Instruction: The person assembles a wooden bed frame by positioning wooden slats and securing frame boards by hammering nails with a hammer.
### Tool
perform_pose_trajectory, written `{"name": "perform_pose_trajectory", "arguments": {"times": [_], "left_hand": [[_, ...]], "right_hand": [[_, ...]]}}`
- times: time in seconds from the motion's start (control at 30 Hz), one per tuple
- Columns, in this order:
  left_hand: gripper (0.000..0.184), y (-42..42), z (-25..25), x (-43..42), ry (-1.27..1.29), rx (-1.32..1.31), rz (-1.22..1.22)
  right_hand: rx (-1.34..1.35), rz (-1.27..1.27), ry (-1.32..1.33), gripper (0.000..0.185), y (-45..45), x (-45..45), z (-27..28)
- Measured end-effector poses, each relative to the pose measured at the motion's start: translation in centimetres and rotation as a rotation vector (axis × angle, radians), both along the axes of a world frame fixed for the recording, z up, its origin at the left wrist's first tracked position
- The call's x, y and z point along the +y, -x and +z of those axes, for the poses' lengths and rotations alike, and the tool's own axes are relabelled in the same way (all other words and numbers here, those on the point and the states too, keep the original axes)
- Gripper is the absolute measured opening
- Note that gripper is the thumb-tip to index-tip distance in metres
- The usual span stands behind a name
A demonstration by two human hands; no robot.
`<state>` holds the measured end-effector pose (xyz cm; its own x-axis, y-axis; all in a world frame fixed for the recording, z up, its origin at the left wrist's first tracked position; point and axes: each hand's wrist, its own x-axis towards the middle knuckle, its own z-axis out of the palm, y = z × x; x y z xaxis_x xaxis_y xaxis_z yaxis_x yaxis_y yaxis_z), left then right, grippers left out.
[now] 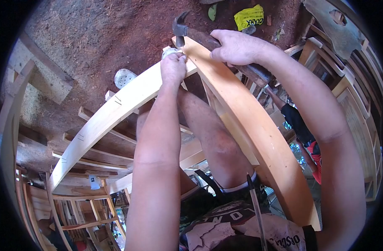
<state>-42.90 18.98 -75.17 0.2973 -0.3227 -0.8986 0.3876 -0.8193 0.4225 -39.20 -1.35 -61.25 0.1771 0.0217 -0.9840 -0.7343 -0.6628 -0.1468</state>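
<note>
My right hand [235,48] is wrapped round the wooden handle of a claw hammer [204,41]. The hammer's metal head is over the corner where a pale board [103,113] meets a thicker, orange-toned beam [250,113]. Beside the hammer head, my left hand [174,67] is pinched at the end of the pale board; what its fingertips hold is too small to make out. Short dark pencil-like marks or nails show in pairs along the pale board.
White clogs [124,78] are on the brown dirt floor [91,37]. A yellow packet [248,17] lies at the top. Wooden frames [89,201] stand lower left, more at right [350,100]. Another person [298,121] is at the right, beyond the beam.
</note>
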Motion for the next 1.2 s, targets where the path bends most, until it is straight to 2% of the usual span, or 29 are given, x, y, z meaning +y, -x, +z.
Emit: {"name": "perform_pose_trajectory", "arguments": {"times": [0.07, 0.13, 0.17, 0.23, 0.27, 0.3, 0.37, 0.5, 0.57, 0.63, 0.67, 0.7, 0.77, 0.8, 0.9, 0.93, 1.03, 1.17, 1.2], "left_hand": [[0.021, 0.1, 0.0, 0.1, 0.019, -0.03, -0.015], [0.021, 0.2, 0.0, 0.1, 0.039, -0.06, -0.028], [0.021, 0.3, 0.1, 0.1, 0.046, -0.082, -0.048], [0.021, 0.1, 0.1, 0.1, 0.056, -0.112, -0.069], [0.021, 0.0, 0.1, 0.1, 0.037, -0.096, -0.094], [0.021, 0.0, -0.1, 0.1, 0.019, -0.08, -0.118], [0.021, 0.5, -0.3, 0.2, 0.042, -0.107, -0.079], [0.021, 0.1, 0.5, 0.2, 0.037, -0.118, -0.073], [0.023, 0.3, 0.1, 0.3, 0.053, -0.13, -0.057], [0.021, 0.2, 0.2, 0.2, 0.062, -0.144, -0.071], [0.02, 0.3, 0.1, 0.2, 0.065, -0.145, -0.088], [0.02, 0.1, 0.2, 0.1, 0.062, -0.144, -0.084], [0.021, 0.3, 0.3, 0.3, 0.049, -0.128, -0.07], [0.021, 0.2, 0.6, 0.4, 0.043, -0.12, -0.071], [0.023, -0.2, 1.0, 0.2, 0.034, -0.065, -0.061], [0.023, -0.1, 0.8, 0.2, 0.022, -0.063, -0.081], [0.023, -0.5, 0.8, 0.0, 0.027, -0.07, -0.087], [0.023, -0.4, 1.2, 0.1, 0.023, -0.05, -0.066], [0.022, -0.5, 1.1, 0.1, 0.029, -0.049, -0.077]], "right_hand": [[-0.014, -0.036, 0.004, 0.036, 0.1, 0.2, 0.0], [-0.178, -0.028, 0.077, 0.037, 1.0, 0.7, -0.3], [-0.179, -0.029, 0.076, 0.037, 1.8, 0.8, -0.8], [-0.289, 0.147, 0.041, 0.039, 1.9, 1.0, -1.2], [-0.111, 0.219, -0.032, 0.039, 1.6, 0.2, -1.4], [-0.116, 0.219, -0.028, 0.039, 0.3, -0.1, -0.9], [-0.111, 0.19, 0.018, 0.038, -0.8, -0.4, -0.3], [-0.326, -0.03, 0.199, 0.038, 0.1, 0.7, 0.1], [-0.286, -0.012, 0.125, 0.035, 2.7, 0.9, -1.1], [-0.102, 0.158, 0.014, 0.035, 1.8, 1.1, -0.6], [-0.042, 0.154, 0.02, 0.035, 1.1, 0.7, -0.7], [-0.041, 0.158, 0.017, 0.035, 0.6, 0.5, -0.4], [-0.304, -0.014, 0.179, 0.033, 0.3, 0.8, -0.1], [-0.341, -0.094, 0.196, 0.034, -0.2, 1.1, 0.6], [-0.289, -0.063, 0.161, 0.032, 1.5, 1.7, 0.0], [-0.206, 0.073, 0.129, 0.033, 1.8, 1.8, -0.3], [-0.088, 0.169, 0.085, 0.034, 0.3, 0.9, -0.2], [-0.434, -0.094, 0.255, 0.033, -0.5, 1.5, 1.0], [-0.383, -0.109, 0.239, 0.032, 0.2, 1.8, 0.8]]}}
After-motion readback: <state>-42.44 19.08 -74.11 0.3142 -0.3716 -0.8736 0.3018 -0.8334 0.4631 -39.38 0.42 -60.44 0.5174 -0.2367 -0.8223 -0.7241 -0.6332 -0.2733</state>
